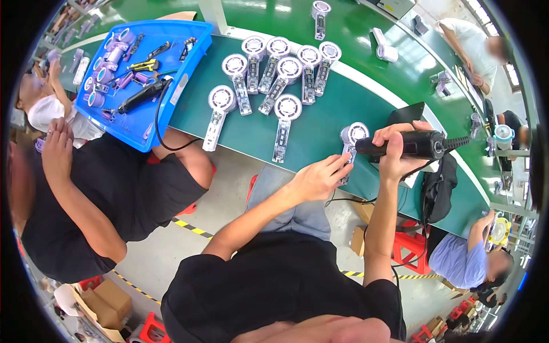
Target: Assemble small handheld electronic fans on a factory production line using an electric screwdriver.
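Note:
Near the front edge of the green table, my left hand is closed, its fingertips pinching the handle of a small handheld fan. That fan lies with its round purple-white grille facing up and its handle toward me; my fingers hide part of the handle. My right hand is wrapped around a black electric screwdriver, held nearly level. Its tip end points left at the fan, and the exact contact cannot be made out. To the left, another handheld fan lies with its handle opened and a circuit board exposed.
Several similar opened fans lie grouped farther back. A blue tray at the left holds fan parts, tools and another black screwdriver. A black box and a black bag sit at the right. A co-worker sits close on my left.

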{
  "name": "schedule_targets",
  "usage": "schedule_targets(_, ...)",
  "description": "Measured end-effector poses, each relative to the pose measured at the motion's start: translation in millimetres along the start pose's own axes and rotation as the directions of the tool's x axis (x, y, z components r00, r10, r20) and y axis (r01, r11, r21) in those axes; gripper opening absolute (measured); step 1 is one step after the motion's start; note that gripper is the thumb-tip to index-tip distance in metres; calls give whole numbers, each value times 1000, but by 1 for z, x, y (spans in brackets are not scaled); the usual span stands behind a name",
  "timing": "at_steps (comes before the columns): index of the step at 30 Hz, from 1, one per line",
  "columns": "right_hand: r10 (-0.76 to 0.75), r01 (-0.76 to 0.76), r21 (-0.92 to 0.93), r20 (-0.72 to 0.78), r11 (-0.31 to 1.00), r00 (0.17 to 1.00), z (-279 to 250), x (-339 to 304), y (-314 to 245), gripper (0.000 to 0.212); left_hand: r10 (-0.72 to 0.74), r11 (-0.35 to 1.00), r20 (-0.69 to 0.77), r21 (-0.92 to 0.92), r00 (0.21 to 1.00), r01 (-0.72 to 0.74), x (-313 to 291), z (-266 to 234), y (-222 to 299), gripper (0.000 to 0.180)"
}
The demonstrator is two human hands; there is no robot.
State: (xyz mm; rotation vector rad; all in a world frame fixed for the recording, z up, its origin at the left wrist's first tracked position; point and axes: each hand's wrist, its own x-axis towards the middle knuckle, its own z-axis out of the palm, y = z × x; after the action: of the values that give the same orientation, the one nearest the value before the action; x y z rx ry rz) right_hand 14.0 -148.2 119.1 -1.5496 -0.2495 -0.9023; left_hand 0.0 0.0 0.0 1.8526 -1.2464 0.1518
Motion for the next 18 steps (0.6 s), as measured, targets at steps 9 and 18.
schedule_targets(9,9,-12,133,21,991,1000,5,-13,15,49,9,1000,0,2,1000,-9,2,0,-4,56)
schedule_targets(18,-17,17,33,0,999,1000,0,-30,25,53,6,1000,6,-5,1000,-6,1,-2,2,64)
